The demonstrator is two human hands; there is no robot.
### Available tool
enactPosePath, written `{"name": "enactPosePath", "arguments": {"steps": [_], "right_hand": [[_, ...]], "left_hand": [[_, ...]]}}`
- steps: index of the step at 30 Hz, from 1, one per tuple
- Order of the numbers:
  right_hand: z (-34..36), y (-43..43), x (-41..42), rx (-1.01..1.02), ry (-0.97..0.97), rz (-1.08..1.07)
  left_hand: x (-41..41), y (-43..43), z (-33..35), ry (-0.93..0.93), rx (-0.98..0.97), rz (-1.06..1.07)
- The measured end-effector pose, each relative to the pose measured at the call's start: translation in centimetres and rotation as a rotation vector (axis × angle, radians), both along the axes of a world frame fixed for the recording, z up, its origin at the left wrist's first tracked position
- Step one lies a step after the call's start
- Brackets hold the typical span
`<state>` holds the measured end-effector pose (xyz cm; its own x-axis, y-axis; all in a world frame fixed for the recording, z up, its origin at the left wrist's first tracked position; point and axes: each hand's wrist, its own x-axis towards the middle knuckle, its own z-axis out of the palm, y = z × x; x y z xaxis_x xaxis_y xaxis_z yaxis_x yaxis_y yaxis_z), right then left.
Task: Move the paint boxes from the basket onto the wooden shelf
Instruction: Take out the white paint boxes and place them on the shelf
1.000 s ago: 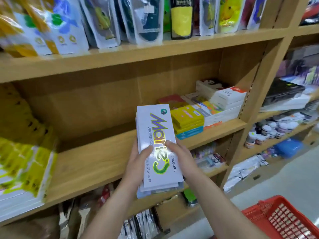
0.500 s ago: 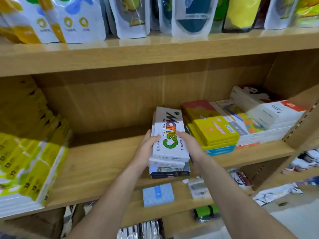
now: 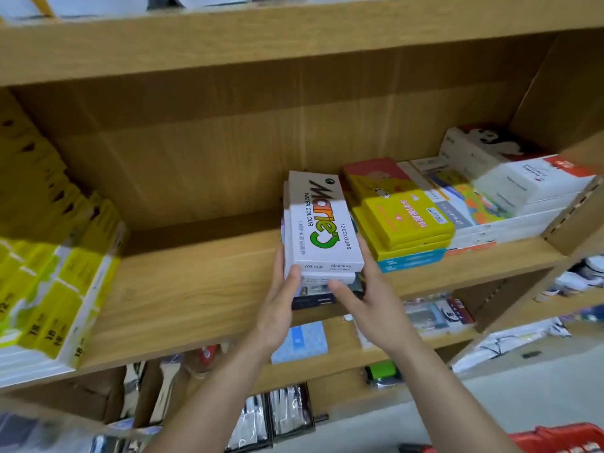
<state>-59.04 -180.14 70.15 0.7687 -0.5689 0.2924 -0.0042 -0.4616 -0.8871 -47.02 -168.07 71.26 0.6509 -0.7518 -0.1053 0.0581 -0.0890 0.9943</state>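
Left hand [image 3: 277,308] cups the left edge and near end of the paint boxes [image 3: 322,228], a small stack resting on the wooden shelf [image 3: 183,289], just beside the yellow boxes [image 3: 405,220]. Right hand [image 3: 376,302] flanks the right edge, thumb at the front. Likely light, stiff, slick card: grip both long edges, or the stack may shear.

Stack of paint boxes [image 3: 322,230] now resting on wooden shelf [image 3: 196,289]; red basket [image 3: 562,439] back in view.

Yellow boxes [image 3: 405,220] lie stacked beside white boxes [image 3: 529,188]; yellow-green packs [image 3: 49,289] sit far left.
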Motion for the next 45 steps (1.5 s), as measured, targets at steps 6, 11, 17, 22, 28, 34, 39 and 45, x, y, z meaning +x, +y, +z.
{"name": "enactPosePath", "arguments": {"steps": [6, 11, 17, 22, 28, 34, 39, 45], "right_hand": [[-2.1, -1.2, -1.8, -0.232, 0.071, -0.481], [-2.1, -2.6, -1.8, -0.296, 0.159, -0.484], [-0.2, -2.8, -0.3, -0.485, 0.026, -0.662], [2.1, -4.4, 1.6, -0.63, 0.131, -0.413], [2.4, -5.4, 2.3, -0.588, 0.128, -0.239], [2.5, -5.6, 2.0, -0.624, 0.178, -0.173], [2.8, -5.0, 2.3, -0.612, 0.232, -0.201], [3.5, -4.1, 2.5, -0.609, 0.245, -0.167]], "left_hand": [[0.0, -4.1, -0.3, -0.135, 0.013, 0.046], [2.0, -6.4, -2.4, -0.288, 0.109, 0.02], [2.3, -5.0, -0.6, -0.224, 0.074, -0.039], [2.0, -4.9, 0.6, -0.122, -0.016, 0.033], [2.5, -4.5, 1.7, -0.131, 0.002, 0.072], [2.7, -4.1, 1.1, -0.096, -0.026, 0.18], [2.5, -3.9, 1.1, -0.107, -0.04, 0.236], [2.8, -3.0, 0.2, -0.075, -0.068, 0.16]]}}
